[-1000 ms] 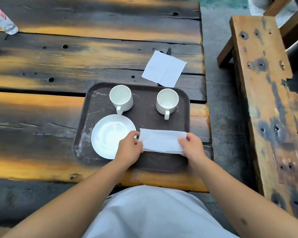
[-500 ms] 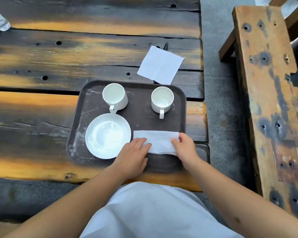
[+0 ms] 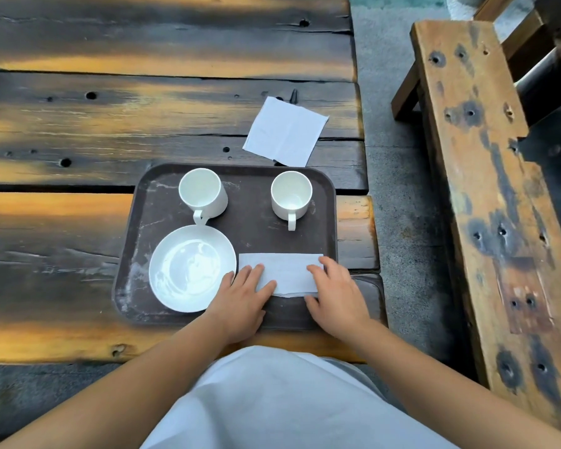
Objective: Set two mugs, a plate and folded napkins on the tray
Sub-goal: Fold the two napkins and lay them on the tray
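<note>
A dark brown tray (image 3: 246, 196) sits on the weathered plank counter (image 3: 110, 124), near its right end. On the tray's far half stand two white mugs, upright and apart: the left mug (image 3: 203, 193) and the right mug (image 3: 291, 195), both handles turned toward the person. A white plate (image 3: 191, 268) occupies the near-left part of the tray, its far rim just beside the left mug's handle. A folded napkin (image 3: 285, 272) lies flat on the near-right part, just right of the plate. The left hand (image 3: 245, 298) rests on the napkin's left end, fingers (image 3: 261, 273) straight and spread, gripping nothing. The right hand (image 3: 334, 294) rests on its right end (fingers likewise flat, thumb alongside the near edge). A second napkin (image 3: 285, 131) lies on the counter beyond the tray's far-right corner, off the tray.
</note>
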The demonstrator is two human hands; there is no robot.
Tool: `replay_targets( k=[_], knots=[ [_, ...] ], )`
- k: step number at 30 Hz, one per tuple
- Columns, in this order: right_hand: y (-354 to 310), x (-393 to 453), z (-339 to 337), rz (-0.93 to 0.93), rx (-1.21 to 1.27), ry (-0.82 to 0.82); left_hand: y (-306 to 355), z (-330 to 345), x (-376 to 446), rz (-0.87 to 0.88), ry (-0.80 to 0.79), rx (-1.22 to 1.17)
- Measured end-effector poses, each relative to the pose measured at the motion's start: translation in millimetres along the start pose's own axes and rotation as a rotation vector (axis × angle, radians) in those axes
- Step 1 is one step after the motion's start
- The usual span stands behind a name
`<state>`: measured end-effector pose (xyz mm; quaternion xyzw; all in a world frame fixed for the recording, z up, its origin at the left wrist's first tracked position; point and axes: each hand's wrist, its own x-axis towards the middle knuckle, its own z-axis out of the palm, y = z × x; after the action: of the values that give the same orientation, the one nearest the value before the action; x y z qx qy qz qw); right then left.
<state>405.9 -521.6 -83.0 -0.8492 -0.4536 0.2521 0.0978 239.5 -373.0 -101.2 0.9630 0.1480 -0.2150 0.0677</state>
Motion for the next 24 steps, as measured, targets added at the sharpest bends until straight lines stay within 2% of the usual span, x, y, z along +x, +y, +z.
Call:
replay_targets(
  k=[3,7,19,24],
  knots=[
    [1,2,8,-0.132,-0.23,-0.087,-1,-1,0,-0.001,-0.009,0.008],
    [2,1,16,-0.204,-0.366,-0.113,-3,-1,-3,0.01,-0.036,0.044],
    [0,7,13,-0.198,-0.376,-0.174,-15,-7,-2,0.033,-0.118,0.009],
    [-7,2,4,-0.17,-0.29,-0.124,-14,-22,-6,-0.035,-0.058,-0.075]
  ],
)
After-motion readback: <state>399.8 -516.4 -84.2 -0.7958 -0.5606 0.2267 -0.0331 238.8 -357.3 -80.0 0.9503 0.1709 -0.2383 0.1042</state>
